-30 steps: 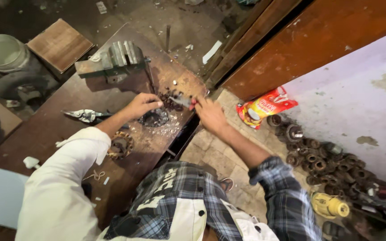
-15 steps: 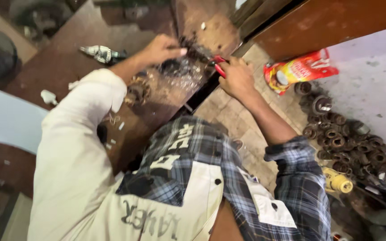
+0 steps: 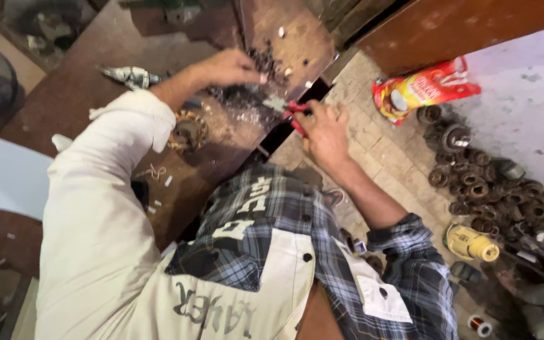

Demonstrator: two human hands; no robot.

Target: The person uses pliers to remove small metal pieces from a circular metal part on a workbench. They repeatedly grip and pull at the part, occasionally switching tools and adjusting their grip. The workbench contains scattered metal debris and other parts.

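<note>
- Red-handled pliers (image 3: 292, 113): lay at the near edge of the brown workbench (image 3: 64, 119), jaws directed at a small metal piece (image 3: 276, 102) resting on that edge; whether the jaws touched the piece could not be told.
- Right hand (image 3: 323, 131): fingers closed around the red handles, positioned just off the bench edge, above the tiled floor (image 3: 373, 145).
- Left hand (image 3: 228, 68): rested on the bench top, just beyond the metal piece; fingers curled loosely with the tips pressed down beside a heap of dark metal scraps (image 3: 262, 60). No object was visibly gripped in it.
- Fine silvery shavings (image 3: 240, 107): scattered over the bench surface between the two hands.
- Round rusty winding part (image 3: 187, 131): sat on the bench, near the left forearm, on the near side of the shavings.
- Grey metal tool (image 3: 132, 77): lay on the bench, further along from the left hand, well apart from the pliers.
- Red and yellow packet (image 3: 426, 88): lay on the floor past the bench edge, beyond the right hand.
- Pile of rusty rings and bearings (image 3: 480, 182): lay on the floor alongside a pale wall, just beyond the packet as seen from the bench.
- Yellow spool-like object (image 3: 470, 243): lay on the floor at the near end of that pile, well apart from the bench.
</note>
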